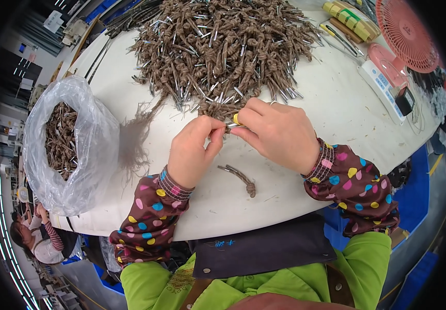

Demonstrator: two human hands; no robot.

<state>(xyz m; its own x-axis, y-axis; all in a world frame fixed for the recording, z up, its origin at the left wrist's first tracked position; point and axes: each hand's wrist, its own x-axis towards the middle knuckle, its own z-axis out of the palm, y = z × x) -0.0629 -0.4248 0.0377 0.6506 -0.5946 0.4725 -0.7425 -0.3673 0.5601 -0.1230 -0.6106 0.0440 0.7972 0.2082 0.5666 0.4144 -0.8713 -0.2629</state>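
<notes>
2 hands, both pinched nearly closed, thumb to index: left hand [194, 147] and right hand [281, 135] share 1 short brown knotted cord with a silver metal tip [227, 129], held at the near edge of the pile. Fingers cover most of it; which hand has the knot, can't tell. Small yellow piece [236, 119] at right fingertips, kind unclear.

Loose on white tabletop [342, 111]: 1 matching cord [241, 179], between the forearms. Big heap of brown knotted cords [223, 49] beyond, too many to count. Left: 1 clear plastic bag [101, 134], part-filled with cords; brown frayed threads [139, 135] beside it. Far right: 1 pink fan [408, 33], 1 white power strip [380, 88].
</notes>
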